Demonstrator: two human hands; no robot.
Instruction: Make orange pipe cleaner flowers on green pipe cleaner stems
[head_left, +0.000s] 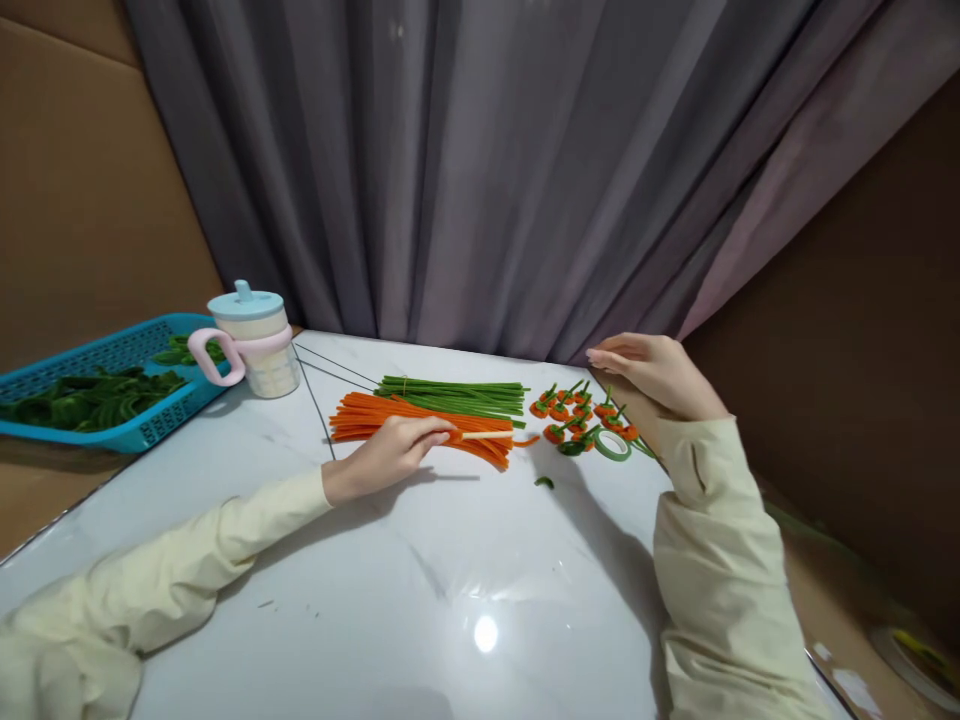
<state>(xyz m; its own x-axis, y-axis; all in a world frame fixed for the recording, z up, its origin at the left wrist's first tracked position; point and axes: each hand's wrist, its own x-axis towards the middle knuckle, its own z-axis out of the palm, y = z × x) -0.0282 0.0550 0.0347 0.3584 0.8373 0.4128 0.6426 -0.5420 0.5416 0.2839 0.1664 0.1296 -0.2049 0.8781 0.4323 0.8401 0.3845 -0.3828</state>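
Observation:
My left hand point(401, 450) is closed in a pinch on a pale thin stick point(487, 435), with something orange wound at its near end by my fingertips. It hangs over a bundle of orange pipe cleaners point(367, 412). Behind that lies a bundle of green pipe cleaners point(450, 394). My right hand point(656, 370) is raised at the table's right side, fingers stretched out and holding nothing visible. Below it sit several small orange pumpkin shapes with green stems point(577, 410) and a roll of green tape point(613, 445). A short curled green piece point(544, 482) lies in front.
At the left, a blue plastic basket point(150, 428) holds green leaf-like pieces point(90, 398). A tumbler with a blue lid and pink handle point(262, 340) stands beside it. A grey curtain point(480, 180) hangs behind the white table point(390, 600). Small scraps lie near the front.

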